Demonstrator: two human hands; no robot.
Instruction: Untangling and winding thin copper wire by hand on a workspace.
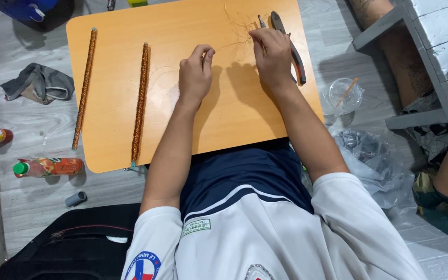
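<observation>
Head view. A wooden board (130, 103) lies across the person's lap and fills the upper middle of the frame. The left hand (194, 77) sits near the board's centre, thumb and forefinger pinched together on what appears to be a fine strand. The right hand (271, 57) rests in the upper middle, fingers curled down onto a tangle of thin wire (237, 28). The hands are apart, and the wire runs between them and up toward the top edge. Pliers (289, 46) lie just beside the right hand, touching or nearly touching it. Two glittery wrapped rods lie parallel on the left half of the board: a left rod (85, 88) and a middle rod (141, 103).

Risks, as judged: the tangle could snag or kink if drawn taut from either end. The pliers lie near the board's right edge and could be nudged off by the right wrist. The middle rod's lower end reaches the board's near edge (a tilt of the lap would roll it off).

Obscured: the strand in the left pinch is too thin to confirm. The right palm hides whatever it presses. The wire's upper end is cut off by the frame. A clear plastic cup (344, 95) stands at right, its contents indistinct.
</observation>
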